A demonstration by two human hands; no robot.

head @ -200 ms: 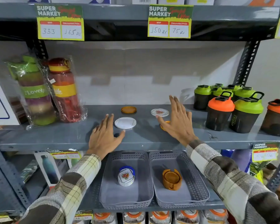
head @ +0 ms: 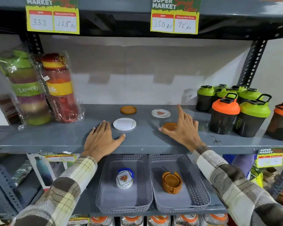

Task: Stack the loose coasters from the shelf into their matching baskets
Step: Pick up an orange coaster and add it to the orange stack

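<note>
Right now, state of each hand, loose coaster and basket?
white coaster: loose, flat on shelf.
floral coaster: loose, flat on shelf.
far brown coaster: loose, flat on shelf.
near brown coaster: partly under right hand.
left hand: open, flat on shelf beside white coaster.
right hand: thumb at near brown coaster's edge; grip unclear.
left basket: holds floral stack.
right basket: holds brown stack.

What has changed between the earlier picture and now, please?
The right hand has curled its thumb and fingers round the near brown coaster, which it covered flat before. The left hand stays flat on the shelf beside the plain white coaster; nothing else has moved.
</note>
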